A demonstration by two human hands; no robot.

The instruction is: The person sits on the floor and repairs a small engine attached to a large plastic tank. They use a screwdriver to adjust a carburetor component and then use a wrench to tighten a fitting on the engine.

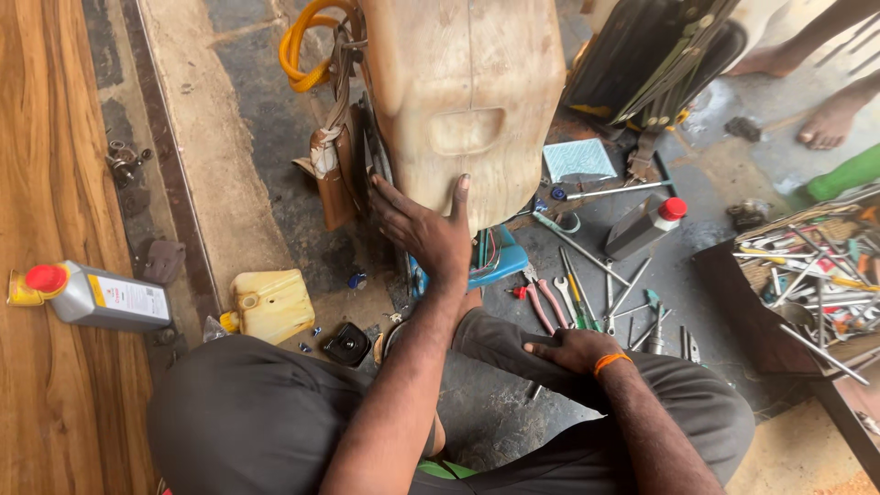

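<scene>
A big beige plastic jerrycan [467, 82] stands upright on the ground in front of me. My left hand [426, 229] grips its lower left corner, thumb up on the front face and fingers spread round the edge, next to a dark machine part [371, 147]. My right hand [564, 348], with an orange band at the wrist, rests palm down on my knee and holds nothing. I am squatting in grey trousers [257, 412].
Loose wrenches and pliers [587, 293] lie right of the can, beside a grey bottle with a red cap [646, 225] and a crate of tools [807, 266]. At left lie a second grey bottle [92, 295] on wood and a small yellow container [270, 304]. Another person's bare feet [830, 124] are top right.
</scene>
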